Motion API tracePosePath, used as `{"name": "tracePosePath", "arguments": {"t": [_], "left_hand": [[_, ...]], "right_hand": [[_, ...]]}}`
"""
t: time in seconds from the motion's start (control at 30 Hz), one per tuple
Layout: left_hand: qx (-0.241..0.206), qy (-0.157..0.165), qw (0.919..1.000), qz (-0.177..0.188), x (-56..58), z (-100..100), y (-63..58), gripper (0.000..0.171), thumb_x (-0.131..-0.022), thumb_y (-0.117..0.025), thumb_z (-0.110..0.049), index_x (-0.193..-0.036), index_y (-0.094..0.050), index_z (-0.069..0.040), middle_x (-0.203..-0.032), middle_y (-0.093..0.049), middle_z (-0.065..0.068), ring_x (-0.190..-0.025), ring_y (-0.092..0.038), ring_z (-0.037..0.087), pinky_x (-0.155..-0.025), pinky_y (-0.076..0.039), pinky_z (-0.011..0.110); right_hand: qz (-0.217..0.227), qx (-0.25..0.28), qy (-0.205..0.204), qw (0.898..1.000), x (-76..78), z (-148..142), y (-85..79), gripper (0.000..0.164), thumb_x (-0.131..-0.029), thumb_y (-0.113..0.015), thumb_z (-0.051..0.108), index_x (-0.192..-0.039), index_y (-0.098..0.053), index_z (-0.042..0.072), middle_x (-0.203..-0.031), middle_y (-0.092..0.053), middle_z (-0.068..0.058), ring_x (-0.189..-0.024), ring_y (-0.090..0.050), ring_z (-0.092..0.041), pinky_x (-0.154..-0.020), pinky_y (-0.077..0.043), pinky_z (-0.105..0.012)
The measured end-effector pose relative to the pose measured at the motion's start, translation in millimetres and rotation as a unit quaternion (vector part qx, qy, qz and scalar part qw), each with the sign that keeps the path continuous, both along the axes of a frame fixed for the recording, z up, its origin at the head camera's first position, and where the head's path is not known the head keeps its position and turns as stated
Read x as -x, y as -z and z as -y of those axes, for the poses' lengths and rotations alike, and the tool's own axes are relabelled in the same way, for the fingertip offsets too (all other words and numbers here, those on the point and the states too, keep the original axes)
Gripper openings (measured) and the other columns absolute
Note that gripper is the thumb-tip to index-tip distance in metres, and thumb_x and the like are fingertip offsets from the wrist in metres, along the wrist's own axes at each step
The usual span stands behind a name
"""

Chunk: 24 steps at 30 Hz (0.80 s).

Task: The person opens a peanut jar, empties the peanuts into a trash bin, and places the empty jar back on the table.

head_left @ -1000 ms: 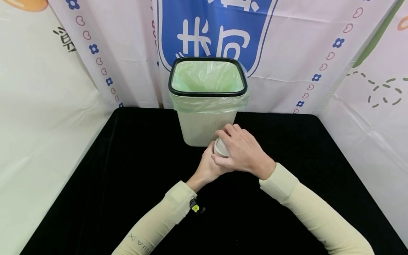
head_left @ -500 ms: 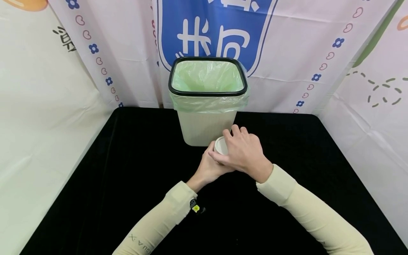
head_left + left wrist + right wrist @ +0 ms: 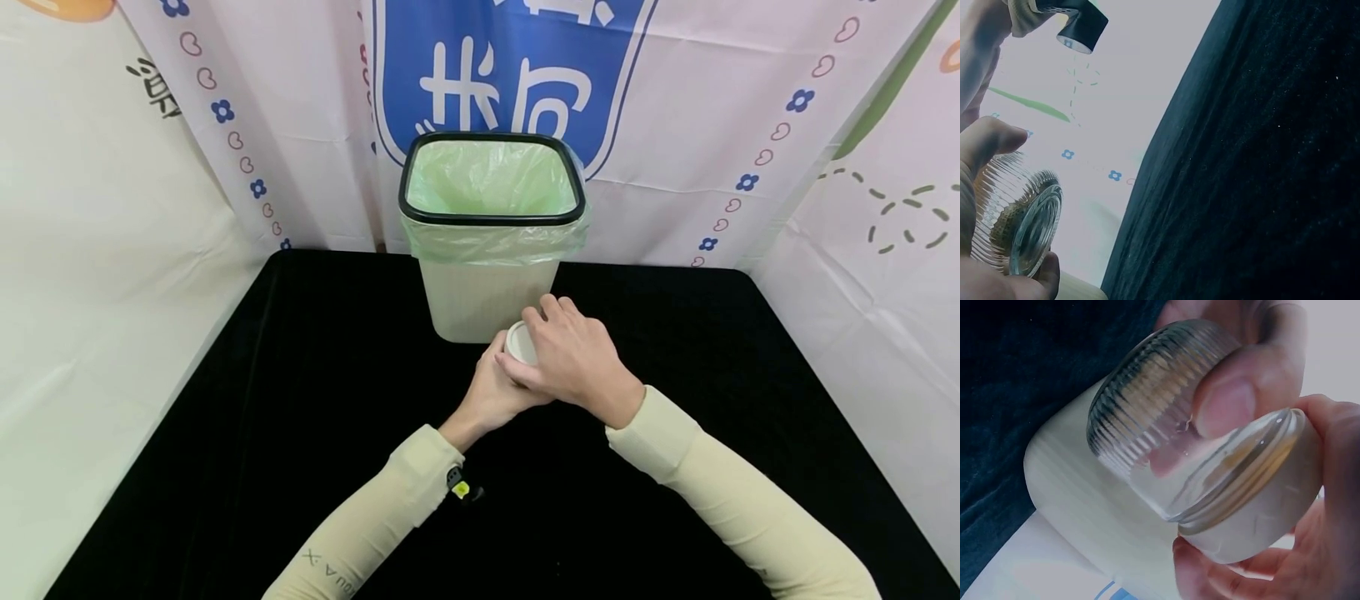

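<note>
My left hand [image 3: 491, 392] grips a clear ribbed glass jar [image 3: 1141, 400], its thumb [image 3: 1229, 406] pressed against the side. Over the jar's mouth is a white lid [image 3: 519, 343], with the fingers and thumb of my right hand [image 3: 576, 354] curled round its edge. In the right wrist view the jar is tilted and a ring shows where lid [image 3: 1254, 522] and glass meet. The thick glass base of the jar [image 3: 1038, 231] faces the left wrist camera. A tan patch shows through the glass; whether it is contents cannot be told. The head view mostly hides the jar.
Just beyond my hands stands a pale waste bin [image 3: 487, 300] with a black rim and a green liner [image 3: 495, 246]. It rests on a black-covered table [image 3: 337, 350]. Printed white cloths [image 3: 300, 100] hang behind and at both sides.
My right hand has turned slightly on the lid, its fingers shifting right, and more of the lid's top shows. My left hand and the bin have stayed in place.
</note>
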State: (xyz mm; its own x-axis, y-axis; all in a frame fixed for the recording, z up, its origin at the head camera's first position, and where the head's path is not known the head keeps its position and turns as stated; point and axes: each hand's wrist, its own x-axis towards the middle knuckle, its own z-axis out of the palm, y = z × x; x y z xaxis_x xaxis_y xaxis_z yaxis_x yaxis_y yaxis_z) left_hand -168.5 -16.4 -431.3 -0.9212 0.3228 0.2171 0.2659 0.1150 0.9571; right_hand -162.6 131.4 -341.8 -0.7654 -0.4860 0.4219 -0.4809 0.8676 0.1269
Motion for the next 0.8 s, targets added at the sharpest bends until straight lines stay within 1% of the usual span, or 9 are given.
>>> {"name": "tracePosePath", "arguments": {"t": [0.1,0.23,0.33,0.4,0.5,0.7,0.8], "left_hand": [[0.006,-0.005,1.0000,-0.002,0.5,0.7,0.6,0.086,-0.079,-0.091,-0.012,-0.151,-0.044,-0.006,-0.143,-0.059,0.014,-0.123,-0.064,0.031,-0.102,-0.057,0.047],[0.010,-0.007,0.9999,-0.006,0.5,0.8,0.8,0.086,-0.079,-0.091,-0.013,-0.151,-0.043,-0.005,-0.142,-0.059,0.015,-0.123,-0.064,0.031,-0.102,-0.057,0.047],[0.009,-0.006,0.9999,-0.010,0.5,0.6,0.4,0.087,-0.079,-0.092,-0.014,-0.151,-0.043,-0.005,-0.142,-0.059,0.015,-0.122,-0.064,0.031,-0.102,-0.057,0.046],[0.009,-0.007,0.9999,-0.011,0.8,0.4,0.3,0.088,-0.078,-0.092,-0.014,-0.150,-0.043,-0.005,-0.142,-0.060,0.015,-0.122,-0.064,0.030,-0.102,-0.057,0.045],[0.013,-0.009,0.9997,-0.017,0.7,0.2,-0.3,0.087,-0.078,-0.093,-0.015,-0.149,-0.044,-0.005,-0.140,-0.061,0.014,-0.121,-0.065,0.029,-0.101,-0.057,0.044],[0.019,-0.011,0.9996,-0.016,-0.3,-0.2,-1.5,0.086,-0.077,-0.094,-0.017,-0.146,-0.046,-0.005,-0.138,-0.063,0.014,-0.118,-0.066,0.028,-0.099,-0.058,0.042],[0.019,-0.013,0.9996,-0.013,-0.5,-0.6,-1.4,0.086,-0.075,-0.094,-0.017,-0.145,-0.046,-0.004,-0.137,-0.063,0.015,-0.117,-0.066,0.028,-0.099,-0.058,0.041]], "right_hand": [[0.003,0.005,-0.015,1.000,1.7,-0.8,0.1,0.054,-0.092,-0.065,0.059,-0.097,-0.068,0.006,-0.091,-0.063,-0.014,-0.079,-0.060,-0.031,-0.051,-0.057,-0.045],[-0.011,0.014,-0.038,0.999,2.5,-2.0,0.4,0.050,-0.090,-0.068,0.056,-0.097,-0.069,0.006,-0.093,-0.062,-0.013,-0.080,-0.060,-0.031,-0.051,-0.057,-0.045],[-0.023,0.021,-0.057,0.998,3.4,-3.5,-0.3,0.049,-0.089,-0.068,0.054,-0.097,-0.069,0.006,-0.093,-0.062,-0.013,-0.081,-0.060,-0.031,-0.053,-0.058,-0.045],[-0.024,0.024,-0.067,0.997,4.5,-4.9,-0.9,0.048,-0.089,-0.067,0.054,-0.099,-0.069,0.007,-0.094,-0.062,-0.012,-0.083,-0.061,-0.031,-0.054,-0.058,-0.045],[-0.011,0.027,-0.078,0.997,6.6,-6.8,-1.9,0.049,-0.089,-0.066,0.055,-0.102,-0.070,0.008,-0.096,-0.061,-0.010,-0.087,-0.061,-0.030,-0.056,-0.059,-0.045],[0.027,0.027,-0.097,0.995,10.3,-9.9,-3.4,0.051,-0.088,-0.067,0.056,-0.107,-0.070,0.009,-0.100,-0.061,-0.008,-0.089,-0.060,-0.027,-0.057,-0.059,-0.042],[0.033,0.024,-0.105,0.994,11.3,-11.0,-4.3,0.054,-0.086,-0.068,0.058,-0.109,-0.070,0.009,-0.102,-0.062,-0.008,-0.091,-0.060,-0.026,-0.059,-0.059,-0.041]]}}
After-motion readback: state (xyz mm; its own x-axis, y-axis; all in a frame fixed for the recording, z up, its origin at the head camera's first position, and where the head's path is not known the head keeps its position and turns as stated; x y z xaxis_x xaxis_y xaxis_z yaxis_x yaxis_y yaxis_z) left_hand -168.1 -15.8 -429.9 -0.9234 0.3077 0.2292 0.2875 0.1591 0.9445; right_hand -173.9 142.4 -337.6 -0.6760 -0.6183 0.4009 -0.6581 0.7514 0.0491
